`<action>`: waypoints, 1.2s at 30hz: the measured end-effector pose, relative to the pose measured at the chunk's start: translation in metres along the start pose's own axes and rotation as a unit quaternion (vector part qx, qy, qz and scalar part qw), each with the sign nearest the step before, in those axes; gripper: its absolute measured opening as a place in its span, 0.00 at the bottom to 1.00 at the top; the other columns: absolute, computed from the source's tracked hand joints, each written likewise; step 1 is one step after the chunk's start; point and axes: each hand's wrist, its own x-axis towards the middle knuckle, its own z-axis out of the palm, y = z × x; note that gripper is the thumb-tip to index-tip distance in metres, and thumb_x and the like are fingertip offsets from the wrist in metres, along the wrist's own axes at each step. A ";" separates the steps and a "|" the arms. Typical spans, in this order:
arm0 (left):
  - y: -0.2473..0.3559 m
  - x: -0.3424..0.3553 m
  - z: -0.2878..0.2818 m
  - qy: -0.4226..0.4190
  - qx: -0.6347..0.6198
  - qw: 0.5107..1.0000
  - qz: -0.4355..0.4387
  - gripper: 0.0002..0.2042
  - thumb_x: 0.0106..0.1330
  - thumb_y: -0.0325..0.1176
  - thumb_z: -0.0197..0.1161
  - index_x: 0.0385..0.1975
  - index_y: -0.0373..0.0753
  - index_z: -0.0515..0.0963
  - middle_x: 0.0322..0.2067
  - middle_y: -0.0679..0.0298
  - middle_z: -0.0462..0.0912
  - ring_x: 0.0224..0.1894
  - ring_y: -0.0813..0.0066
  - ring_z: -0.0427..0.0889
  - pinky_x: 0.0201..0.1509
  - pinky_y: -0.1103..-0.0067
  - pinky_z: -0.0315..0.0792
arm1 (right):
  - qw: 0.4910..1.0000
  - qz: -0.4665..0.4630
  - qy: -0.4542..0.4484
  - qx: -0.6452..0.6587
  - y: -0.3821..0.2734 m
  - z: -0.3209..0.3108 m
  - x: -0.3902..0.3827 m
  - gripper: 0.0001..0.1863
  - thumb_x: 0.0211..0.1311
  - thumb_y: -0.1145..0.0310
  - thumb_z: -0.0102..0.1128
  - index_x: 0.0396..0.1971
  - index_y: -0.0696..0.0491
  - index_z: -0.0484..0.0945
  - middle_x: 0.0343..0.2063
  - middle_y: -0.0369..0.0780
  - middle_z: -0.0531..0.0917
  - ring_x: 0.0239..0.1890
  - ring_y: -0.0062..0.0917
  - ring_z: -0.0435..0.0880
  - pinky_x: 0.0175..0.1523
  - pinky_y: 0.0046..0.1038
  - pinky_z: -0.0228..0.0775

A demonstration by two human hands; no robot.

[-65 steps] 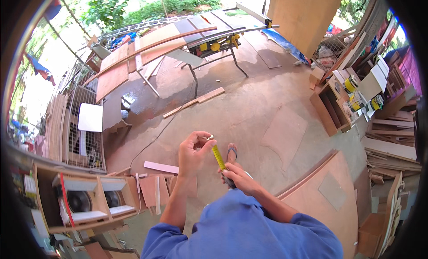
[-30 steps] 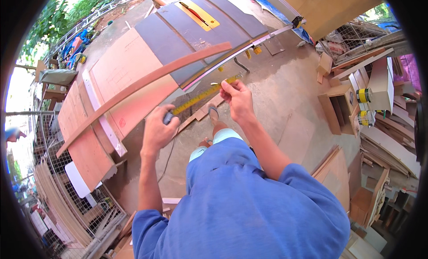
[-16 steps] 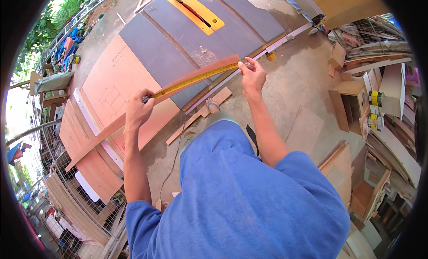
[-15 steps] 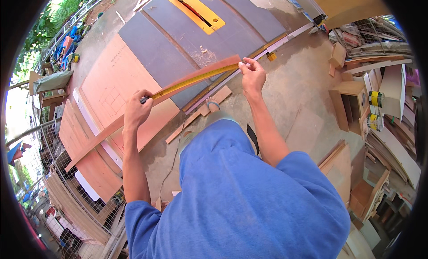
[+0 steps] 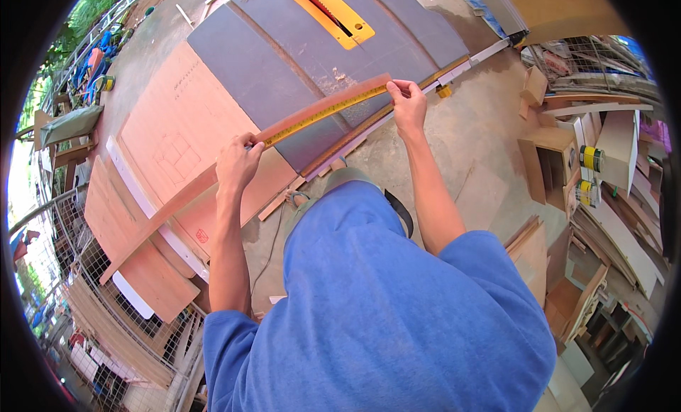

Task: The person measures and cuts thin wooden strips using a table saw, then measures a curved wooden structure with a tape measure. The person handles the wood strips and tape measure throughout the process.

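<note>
My left hand (image 5: 240,159) is closed on a tape measure, its case mostly hidden by the fingers. The yellow tape (image 5: 316,119) runs out along a long wooden strip (image 5: 152,220), which lies across the grey table saw top (image 5: 262,57) and the pale plywood sheet (image 5: 167,93) beside it. At the strip's right end, my right hand (image 5: 408,107) pinches the tip of the tape. Beyond the strip a red-edged blade shows in the yellow insert plate (image 5: 358,32) of the saw.
A white rail (image 5: 461,69) runs along the saw's edge. Wooden boxes (image 5: 539,164), yellow-banded cans (image 5: 592,158) and stacked boards (image 5: 631,242) crowd the right. A wire mesh panel (image 5: 85,242) with boards (image 5: 110,327) stands at left; a cable (image 5: 266,263) crosses the concrete floor.
The saw has come close as I leaned over it. The tape, short at first, now stretches along the strip. Since half a second ago both hands have shifted slightly away from me and rightward.
</note>
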 end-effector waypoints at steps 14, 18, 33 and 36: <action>-0.035 0.060 0.002 -0.137 -0.010 0.988 -0.076 0.14 0.57 0.39 0.65 0.40 0.44 0.90 0.36 0.55 0.91 0.44 0.60 0.89 0.49 0.64 0.80 | 0.979 -0.062 0.073 -0.181 0.013 0.037 0.018 0.16 0.62 0.60 0.76 0.43 0.57 0.89 0.34 0.40 0.91 0.37 0.25 0.89 0.47 0.29 0.79; -0.066 0.038 -0.026 -0.084 0.009 0.993 -0.084 0.12 0.61 0.41 0.67 0.39 0.44 0.90 0.36 0.58 0.91 0.42 0.61 0.89 0.49 0.64 0.80 | 0.987 -0.037 0.042 -0.151 0.022 0.034 0.023 0.16 0.61 0.61 0.77 0.42 0.58 0.89 0.35 0.39 0.91 0.37 0.22 0.87 0.47 0.27 0.78; -0.182 -0.012 -0.082 -0.031 0.136 0.974 -0.176 0.18 0.67 0.52 0.69 0.43 0.46 0.90 0.42 0.59 0.91 0.49 0.60 0.88 0.53 0.61 0.80 | 0.997 0.020 -0.047 -0.057 0.020 0.024 0.037 0.18 0.64 0.67 0.76 0.51 0.59 0.86 0.46 0.41 0.89 0.49 0.24 0.85 0.58 0.26 0.75; -0.180 -0.014 -0.079 -0.032 0.138 0.972 -0.188 0.18 0.68 0.53 0.69 0.45 0.46 0.89 0.42 0.59 0.91 0.49 0.60 0.88 0.53 0.61 0.79 | 0.996 0.044 -0.053 -0.057 0.025 0.019 0.048 0.20 0.63 0.66 0.76 0.52 0.59 0.85 0.46 0.41 0.88 0.50 0.24 0.84 0.59 0.26 0.74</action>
